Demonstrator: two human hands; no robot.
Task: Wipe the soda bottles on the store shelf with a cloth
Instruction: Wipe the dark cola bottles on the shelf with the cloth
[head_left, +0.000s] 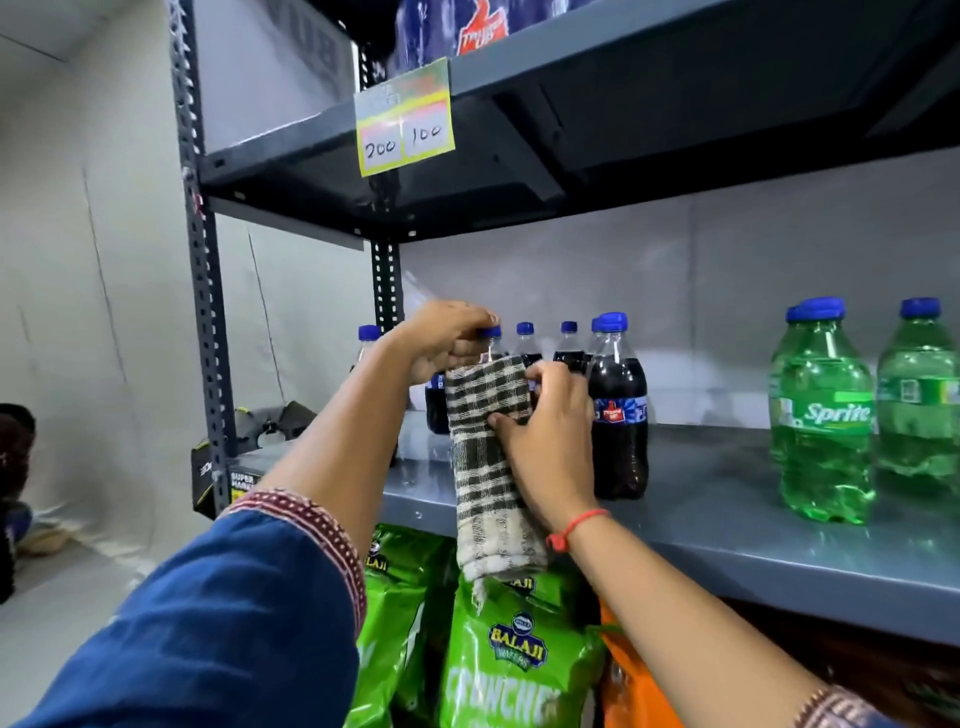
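My left hand (445, 338) grips the blue cap and neck of a dark cola bottle (435, 405) standing on the grey shelf (727, 525). My right hand (545, 431) presses a black-and-white checked cloth (491, 457) against that bottle's body; the cloth's lower end hangs past the shelf edge. Most of the bottle is hidden behind the cloth and my hands. Several more cola bottles with blue caps stand behind and beside it, the nearest (619, 410) just right of my right hand. Green Sprite bottles (823, 415) stand further right.
A yellow price tag (405, 122) hangs from the upper shelf's edge. Green Balaji snack bags (514, 660) and an orange bag (631, 686) sit below the shelf. The slotted steel upright (202, 270) rises at left, with a wall beyond.
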